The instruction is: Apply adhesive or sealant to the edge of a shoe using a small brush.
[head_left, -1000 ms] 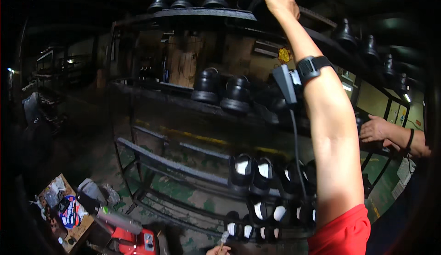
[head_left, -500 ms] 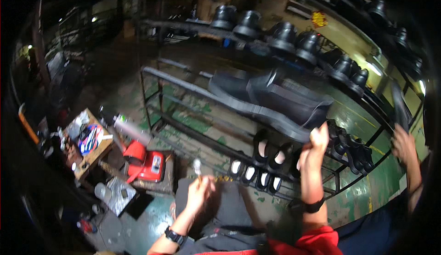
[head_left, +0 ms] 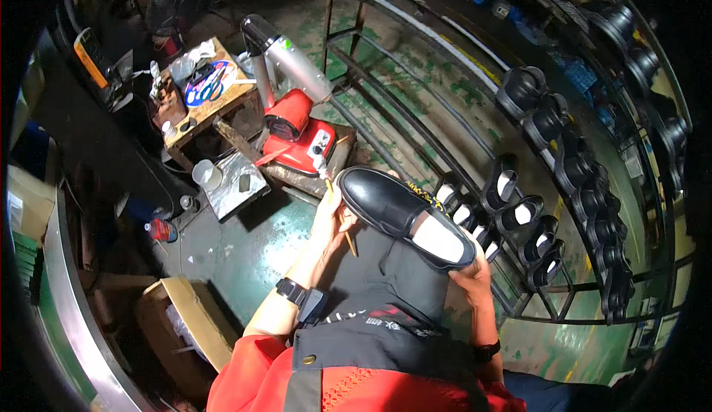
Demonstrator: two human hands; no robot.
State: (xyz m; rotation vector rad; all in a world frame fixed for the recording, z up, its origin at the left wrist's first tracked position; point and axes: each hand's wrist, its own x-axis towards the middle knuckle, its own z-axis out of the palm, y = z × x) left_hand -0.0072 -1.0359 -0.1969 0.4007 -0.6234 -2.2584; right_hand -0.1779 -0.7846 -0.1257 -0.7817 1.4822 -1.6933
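Black shoe [head_left: 404,215]: glossy, on a pale last, held over the lap. Right hand [head_left: 475,269] clasps its heel end from beneath. Left hand [head_left: 330,215] touches the toe, fingers pinching a thin brush [head_left: 340,215]. Red machine [head_left: 297,130] just beyond; shoe rack [head_left: 571,182] to the right.
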